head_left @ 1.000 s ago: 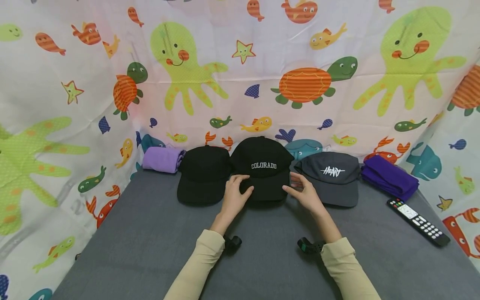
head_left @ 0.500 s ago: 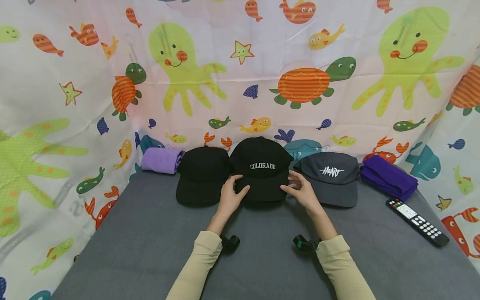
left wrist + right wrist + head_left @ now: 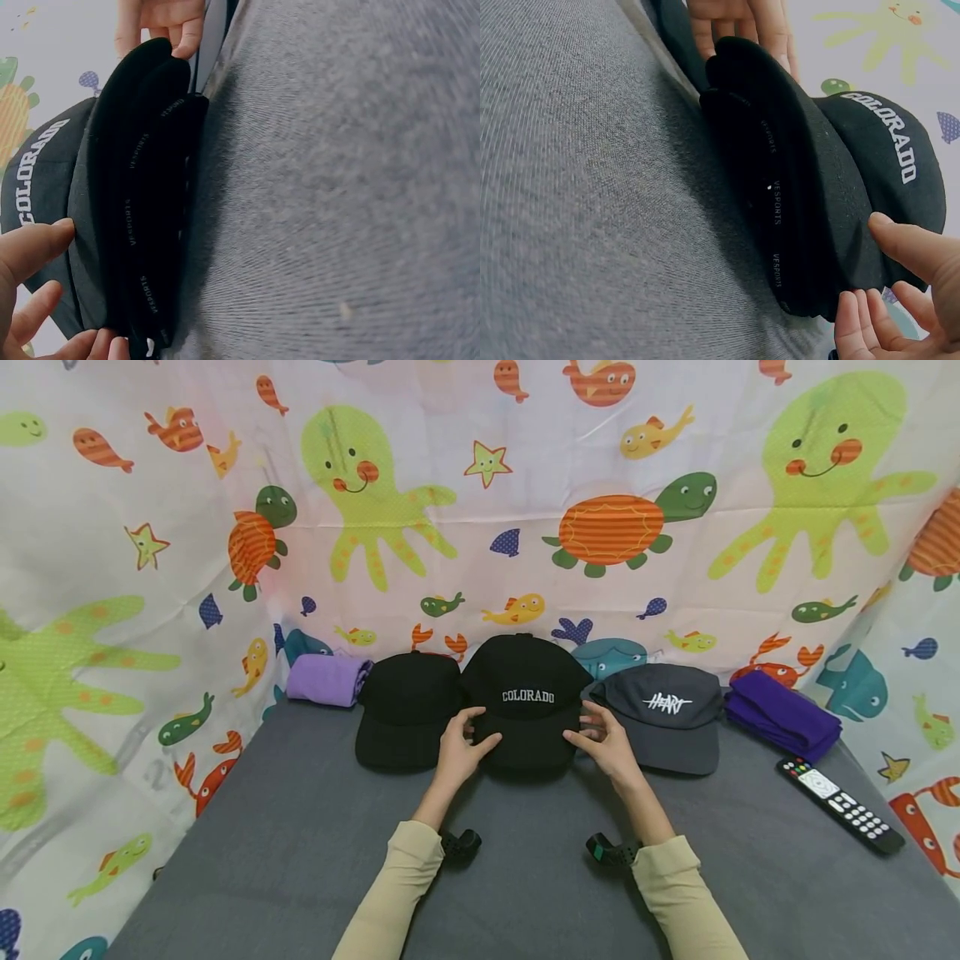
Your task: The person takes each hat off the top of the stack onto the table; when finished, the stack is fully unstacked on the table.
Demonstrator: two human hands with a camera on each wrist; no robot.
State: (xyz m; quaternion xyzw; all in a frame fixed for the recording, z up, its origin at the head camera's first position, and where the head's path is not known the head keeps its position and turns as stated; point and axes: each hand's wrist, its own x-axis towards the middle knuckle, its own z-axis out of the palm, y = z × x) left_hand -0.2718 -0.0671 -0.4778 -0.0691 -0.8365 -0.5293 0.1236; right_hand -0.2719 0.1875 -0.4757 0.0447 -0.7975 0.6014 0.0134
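Note:
In the head view a black COLORADO cap [image 3: 525, 668] is at the middle of the row of caps, brim toward me. My left hand [image 3: 457, 753] pinches the left side of its brim, and my right hand [image 3: 613, 755] pinches the right side. Both wrist views show the thumbs on top of the brim [image 3: 88, 217] and the other fingers at its edge. Below that brim, more dark curved layers and a band lettered VESPORTS [image 3: 777, 202] are visible. The fingertips under the edge are partly hidden.
A plain black cap [image 3: 411, 689] lies to the left, a dark grey HEART cap [image 3: 663, 693] to the right. Farther out are a folded lilac cloth [image 3: 324, 680], a folded purple cloth [image 3: 780, 714] and a remote control [image 3: 840, 806]. A patterned curtain [image 3: 480, 552] stands behind the grey table [image 3: 532, 877].
The COLORADO cap has shifted slightly toward me, its brim now lower in the head view. Both hands keep their grip at its sides, and the other things stay put.

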